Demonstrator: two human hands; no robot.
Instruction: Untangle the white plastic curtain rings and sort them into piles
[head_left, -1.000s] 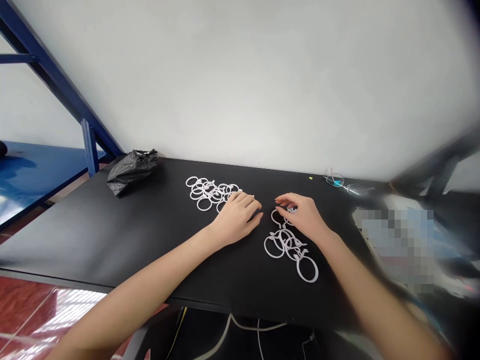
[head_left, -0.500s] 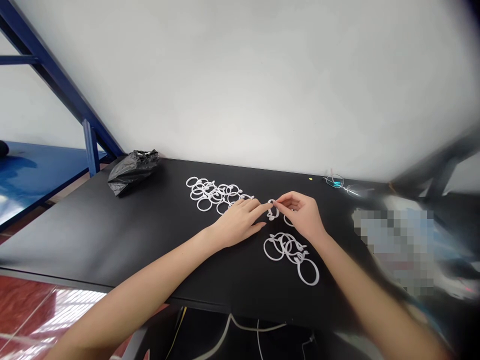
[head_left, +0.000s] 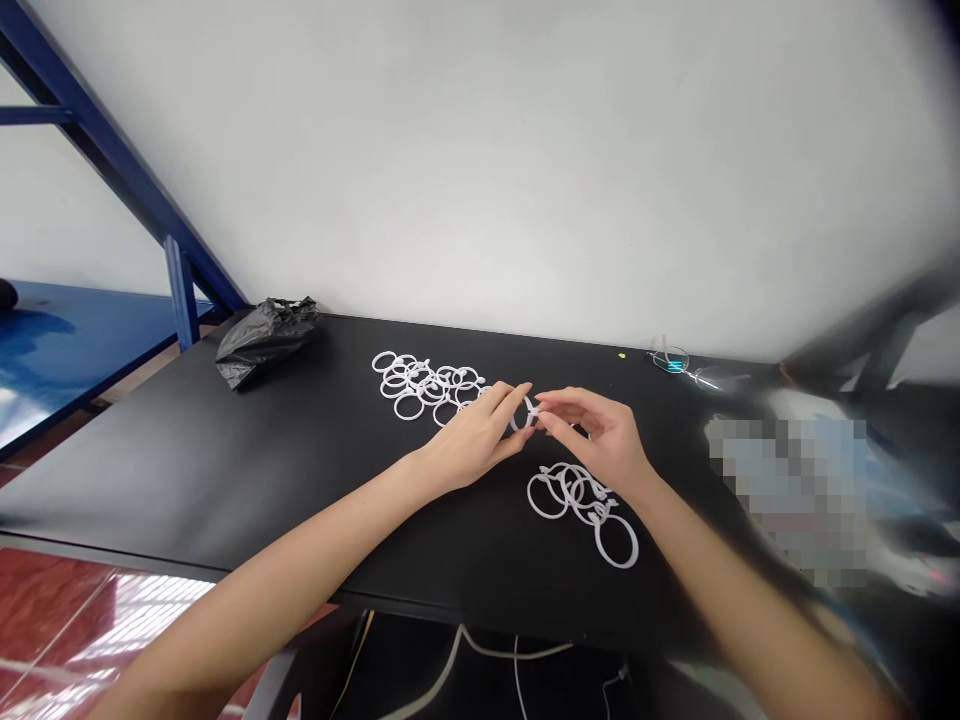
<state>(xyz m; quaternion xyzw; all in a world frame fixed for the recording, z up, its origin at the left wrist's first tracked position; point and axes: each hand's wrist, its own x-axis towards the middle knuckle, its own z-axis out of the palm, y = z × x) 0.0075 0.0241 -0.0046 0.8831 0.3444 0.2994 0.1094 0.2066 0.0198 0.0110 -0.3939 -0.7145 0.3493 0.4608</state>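
Over the middle of the black table, a white plastic curtain ring (head_left: pixel 517 420) is held between my two hands. My left hand (head_left: pixel 480 430) grips its left side with thumb and fingers. From the other side, my right hand (head_left: pixel 604 435) pinches the small tab on the ring; my fingers partly cover it. A tangled pile of white rings (head_left: pixel 420 383) lies left of and behind my left hand, which hides its right end. Below my right hand lies a smaller cluster of similar rings (head_left: pixel 574 495).
A crumpled black plastic bag (head_left: pixel 268 338) sits at the table's back left. Eyeglasses (head_left: pixel 670 361) lie near the wall, with a blurred plastic package (head_left: pixel 795 500) further right. Cables (head_left: pixel 517 657) hang below the front edge. A blue frame (head_left: pixel 127 165) stands at left.
The held ring has moved slightly left and turned between my fingers. My left hand has closed its thumb and fingers on it; my right fingers have shifted onto the tab.
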